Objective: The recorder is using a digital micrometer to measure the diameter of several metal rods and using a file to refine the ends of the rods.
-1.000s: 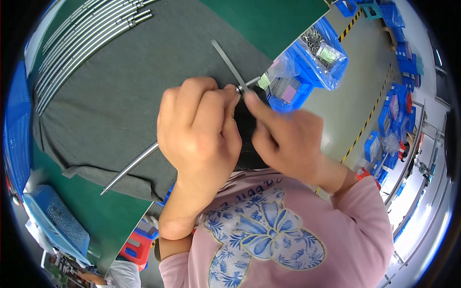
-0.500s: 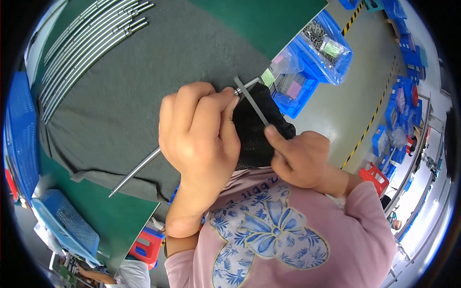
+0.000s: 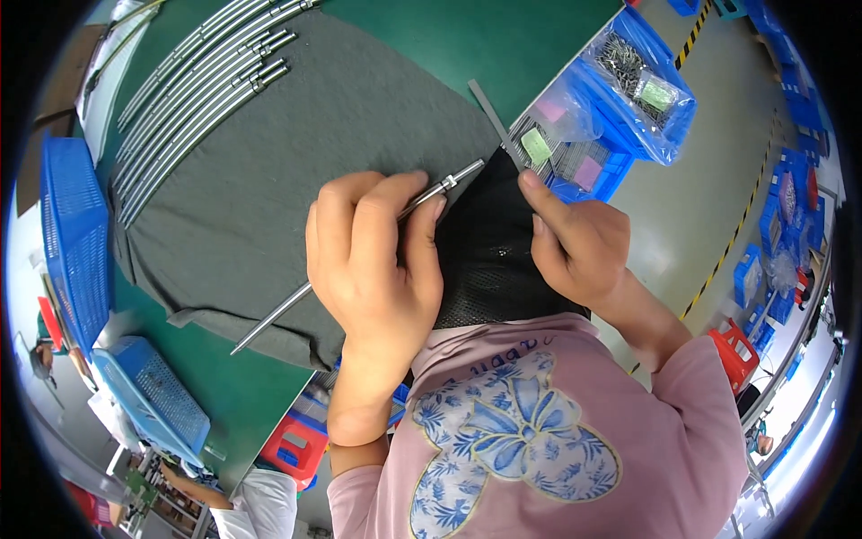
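Observation:
My left hand is closed round a long slim metal rod, which slants from lower left to upper right. The rod's stepped, collared end sticks out past my thumb and fingertips. In my right hand is a flat narrow grey file, its handle end hidden in my grip and my index finger laid along it. The file points up and away, a short gap from the rod's tip. Beneath both hands lie a dark grey cloth and black mesh fabric by my lap.
Several similar rods lie side by side at the cloth's far left. Blue baskets stand along the left edge of the green table. At the right edge, blue bins hold bagged metal parts. Another person's sleeve shows at lower left.
The file was lying across the rod's end; now it is apart from it, up and to the right. My right hand rose with it. My left fingers have loosened slightly, showing more rod.

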The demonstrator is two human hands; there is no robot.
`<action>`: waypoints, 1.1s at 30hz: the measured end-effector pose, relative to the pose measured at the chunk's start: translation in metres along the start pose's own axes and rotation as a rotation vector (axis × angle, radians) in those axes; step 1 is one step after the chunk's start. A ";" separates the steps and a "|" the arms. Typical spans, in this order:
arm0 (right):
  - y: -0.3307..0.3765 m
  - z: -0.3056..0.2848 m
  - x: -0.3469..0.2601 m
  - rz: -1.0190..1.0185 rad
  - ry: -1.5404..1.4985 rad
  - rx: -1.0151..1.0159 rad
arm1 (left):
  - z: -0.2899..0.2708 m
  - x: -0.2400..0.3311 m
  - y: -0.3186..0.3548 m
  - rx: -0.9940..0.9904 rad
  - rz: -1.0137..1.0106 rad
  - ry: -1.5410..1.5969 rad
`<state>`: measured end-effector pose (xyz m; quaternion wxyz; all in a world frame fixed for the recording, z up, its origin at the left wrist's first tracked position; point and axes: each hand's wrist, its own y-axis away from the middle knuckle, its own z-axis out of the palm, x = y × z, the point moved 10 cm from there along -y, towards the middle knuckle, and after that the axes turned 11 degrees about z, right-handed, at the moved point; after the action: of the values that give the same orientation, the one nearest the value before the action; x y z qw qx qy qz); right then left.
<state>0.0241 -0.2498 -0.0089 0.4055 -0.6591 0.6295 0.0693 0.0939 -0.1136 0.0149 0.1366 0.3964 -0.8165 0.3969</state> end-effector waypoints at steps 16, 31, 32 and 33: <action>0.004 0.000 -0.012 0.062 0.015 -0.182 | 0.001 0.005 -0.007 -0.039 0.123 -0.105; 0.004 0.013 -0.039 -0.049 0.121 -0.156 | 0.002 0.003 -0.008 -0.019 0.106 -0.075; 0.002 0.013 -0.040 -0.040 0.134 -0.140 | 0.002 0.003 -0.009 -0.018 0.106 -0.069; 0.000 0.014 -0.041 -0.031 0.147 -0.124 | 0.002 0.004 -0.010 -0.020 0.113 -0.059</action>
<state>0.0215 -0.2098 0.0062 0.3175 -0.6959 0.6419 0.0533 0.0990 -0.1209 0.0204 0.0939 0.3599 -0.8452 0.3839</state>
